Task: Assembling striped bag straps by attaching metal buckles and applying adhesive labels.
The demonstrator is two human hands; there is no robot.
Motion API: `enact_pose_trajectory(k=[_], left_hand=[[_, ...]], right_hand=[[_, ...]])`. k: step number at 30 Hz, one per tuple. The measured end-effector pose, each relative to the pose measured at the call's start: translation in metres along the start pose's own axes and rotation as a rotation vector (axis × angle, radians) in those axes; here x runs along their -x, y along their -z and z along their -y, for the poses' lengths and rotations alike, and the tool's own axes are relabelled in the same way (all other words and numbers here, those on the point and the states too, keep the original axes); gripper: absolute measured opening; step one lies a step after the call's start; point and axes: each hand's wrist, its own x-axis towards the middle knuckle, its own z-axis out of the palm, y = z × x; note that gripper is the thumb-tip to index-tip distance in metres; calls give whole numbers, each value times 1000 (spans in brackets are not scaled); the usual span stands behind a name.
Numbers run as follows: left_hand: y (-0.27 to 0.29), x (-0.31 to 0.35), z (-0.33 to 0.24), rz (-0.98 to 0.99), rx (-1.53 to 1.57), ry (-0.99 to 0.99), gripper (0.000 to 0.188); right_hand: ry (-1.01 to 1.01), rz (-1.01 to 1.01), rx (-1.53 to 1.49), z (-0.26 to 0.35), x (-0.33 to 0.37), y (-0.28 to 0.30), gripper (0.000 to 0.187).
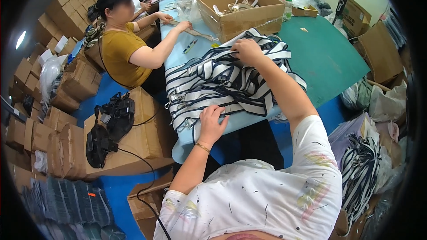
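Note:
A heap of white straps with dark navy edges [240, 91] lies across the near end of the table. Metal clips [174, 98] stick out at its left side. My left hand [212, 123] rests flat with fingers spread on the straps by the near table edge. At the heap's far side, my right hand [247, 52] curls its fingers round a strap; its fingertips are partly hidden. Loops of strap overlap between my two hands.
Across the left table side, a co-worker [126, 49] holds a pale strap [195, 32]. An open cardboard box [249, 20] stands beyond the heap. Black pouches [111, 129] lie on a carton at left. More striped straps [359, 169] hang at right.

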Motion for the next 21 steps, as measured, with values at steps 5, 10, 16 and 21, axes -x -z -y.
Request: enact_pose_trajectory(k=[5, 10, 16, 21], left_hand=[[3, 0, 2, -28, 29, -29, 30], [2, -1, 4, -38, 58, -27, 28], [3, -1, 3, -33, 61, -13, 29], [4, 0, 4, -79, 67, -9, 37]], right_hand=[[-121, 93, -276, 4, 6, 31, 25], [-162, -263, -479, 5, 13, 56, 21], [6, -158, -409, 22, 17, 70, 23], [61, -92, -835, 40, 34, 88, 31]])
